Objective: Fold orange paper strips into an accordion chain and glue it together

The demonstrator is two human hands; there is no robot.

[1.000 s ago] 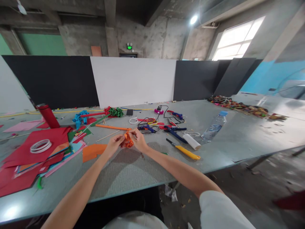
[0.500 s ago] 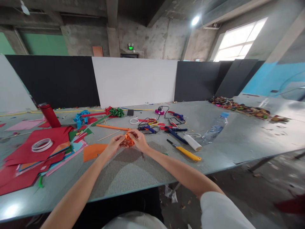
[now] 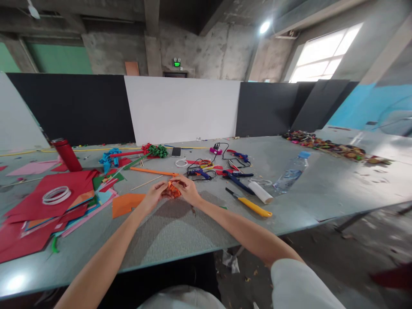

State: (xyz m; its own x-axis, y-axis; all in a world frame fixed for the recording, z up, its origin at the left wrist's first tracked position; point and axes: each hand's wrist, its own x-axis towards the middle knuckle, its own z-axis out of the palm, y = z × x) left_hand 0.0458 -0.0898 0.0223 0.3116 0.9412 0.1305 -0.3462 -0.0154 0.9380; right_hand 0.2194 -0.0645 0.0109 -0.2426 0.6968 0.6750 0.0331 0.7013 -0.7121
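Note:
A small crumpled orange paper flower is pinched between my two hands, just above the table. My left hand closes on its left side and my right hand on its upper right; fingers cover much of it. Right behind it lies a thin orange stick, its right end close to my right fingertips. An orange paper sheet with a notched edge rests left of my left hand. Farther back, a green paper flower and a blue one lie with wrapped stems.
Red paper sheets with white tape rolls cover the left side, a red bottle behind. To the right are a yellow utility knife, a white roll, blue pliers, glue guns with cords, and a water bottle.
My right fingers have shifted very slightly on the orange paper flower. Both hands otherwise keep the same place and hold.

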